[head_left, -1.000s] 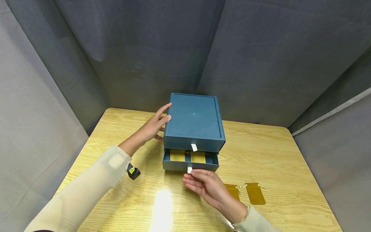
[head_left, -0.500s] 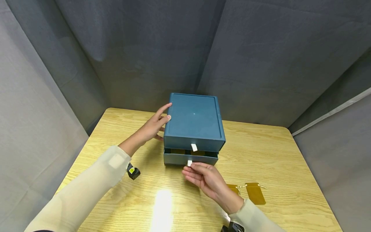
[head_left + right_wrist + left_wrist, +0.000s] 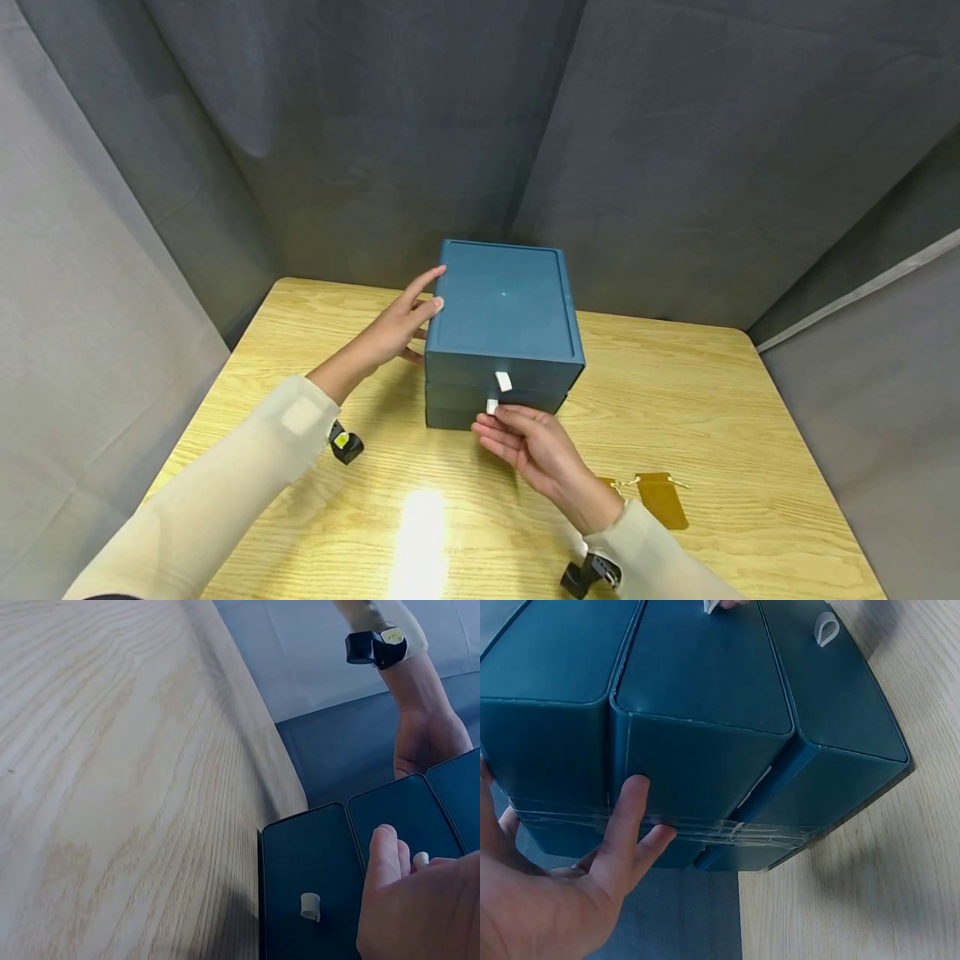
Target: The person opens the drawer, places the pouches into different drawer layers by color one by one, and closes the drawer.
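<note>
Two hands on the drawer box [image 3: 504, 321], frame centre | my left hand [image 3: 393, 329] flat against its left side, fingers straight | my right hand [image 3: 528, 446] pinching the lower drawer's white tab [image 3: 492, 407], drawer flush | gold pouch [image 3: 660, 498] lower right on table [image 3: 750, 467]

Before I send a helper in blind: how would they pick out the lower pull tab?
On the light wooden table stands a dark blue plastic drawer box. Two small white loop tabs sit on its front; the lower white tab is pinched by the right hand, while the upper white tab hangs free.
</note>
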